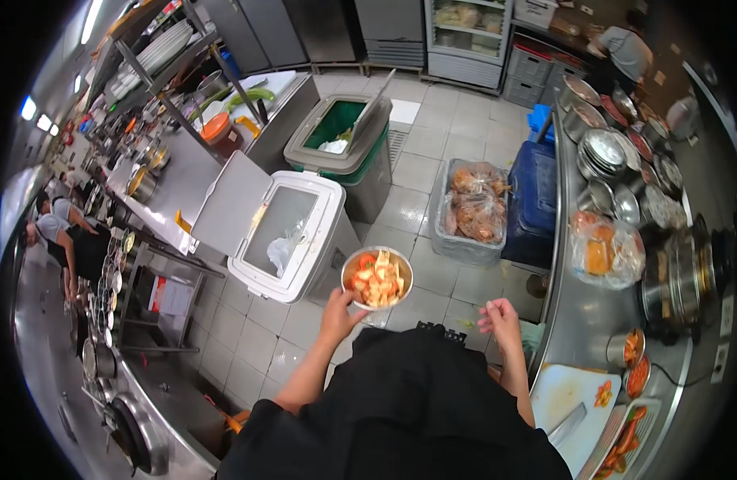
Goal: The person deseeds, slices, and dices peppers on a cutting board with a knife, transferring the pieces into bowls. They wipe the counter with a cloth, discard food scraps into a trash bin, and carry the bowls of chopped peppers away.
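My left hand (340,318) grips the edge of a round metal bowl (408,274) in front of my body. Inside lie chopped red and pale yellowish pieces (377,280), perhaps cut tomato and pepper. Out to the right, my right hand (499,318) hangs in the air with its fingers loosely curled and apart, holding nothing. Just beyond the bowl stands a white bin (324,210) with its lid raised and white scraps inside. On the right counter, a knife (567,424) rests on a white cutting board (564,388) with a few chopped red and orange pieces.
A grey-green bin (376,172) stands behind the white one. On the floor sits a clear tub (472,250) of bagged food beside a blue container (533,192). Stacked metal bowls (602,150) fill the right counter. Co-workers (72,232) stand at the far left, another person (627,54) at the back right.
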Motion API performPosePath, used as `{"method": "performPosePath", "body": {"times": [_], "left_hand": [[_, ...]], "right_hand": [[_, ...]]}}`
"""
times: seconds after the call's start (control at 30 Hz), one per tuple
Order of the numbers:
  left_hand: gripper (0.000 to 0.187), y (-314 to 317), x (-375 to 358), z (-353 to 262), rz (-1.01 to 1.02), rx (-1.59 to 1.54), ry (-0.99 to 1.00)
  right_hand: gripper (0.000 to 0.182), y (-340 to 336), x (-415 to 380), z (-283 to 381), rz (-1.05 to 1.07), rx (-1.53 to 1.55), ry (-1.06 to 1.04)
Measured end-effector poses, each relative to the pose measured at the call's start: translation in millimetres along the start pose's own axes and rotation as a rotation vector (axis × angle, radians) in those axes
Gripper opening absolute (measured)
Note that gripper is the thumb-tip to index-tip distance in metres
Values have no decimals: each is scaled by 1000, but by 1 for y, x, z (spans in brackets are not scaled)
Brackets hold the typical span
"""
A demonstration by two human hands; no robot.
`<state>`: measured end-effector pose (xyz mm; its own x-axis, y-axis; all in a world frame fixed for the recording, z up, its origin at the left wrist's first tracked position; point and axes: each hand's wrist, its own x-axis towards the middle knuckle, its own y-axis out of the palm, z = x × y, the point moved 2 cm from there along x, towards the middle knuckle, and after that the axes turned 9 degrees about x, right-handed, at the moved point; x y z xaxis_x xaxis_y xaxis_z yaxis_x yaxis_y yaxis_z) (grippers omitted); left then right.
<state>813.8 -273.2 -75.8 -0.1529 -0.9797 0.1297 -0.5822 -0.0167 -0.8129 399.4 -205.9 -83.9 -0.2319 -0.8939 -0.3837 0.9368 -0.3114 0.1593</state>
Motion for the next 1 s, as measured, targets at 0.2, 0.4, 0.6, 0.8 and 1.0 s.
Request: {"method": "performPosePath", "body": {"times": [0.2,0.4,0.6,0.8,1.0], "left_hand": [[34,-55,129,13,-187,-47,-61],[29,-118,303,67,-330,-233,2],[49,-128,507,158,-114,-927,-240],[93,-46,630,280,238,-1261,-728],[99,-29,656,330,345,-1822,-518]], "right_hand": [[21,35,59,30,48,-109,35],[19,60,100,21,-138,-75,69],[18,126,136,8,-284,-56,141],[19,208,151,28,-315,-15,210],[16,218,147,25,-436,-26,271]]}}
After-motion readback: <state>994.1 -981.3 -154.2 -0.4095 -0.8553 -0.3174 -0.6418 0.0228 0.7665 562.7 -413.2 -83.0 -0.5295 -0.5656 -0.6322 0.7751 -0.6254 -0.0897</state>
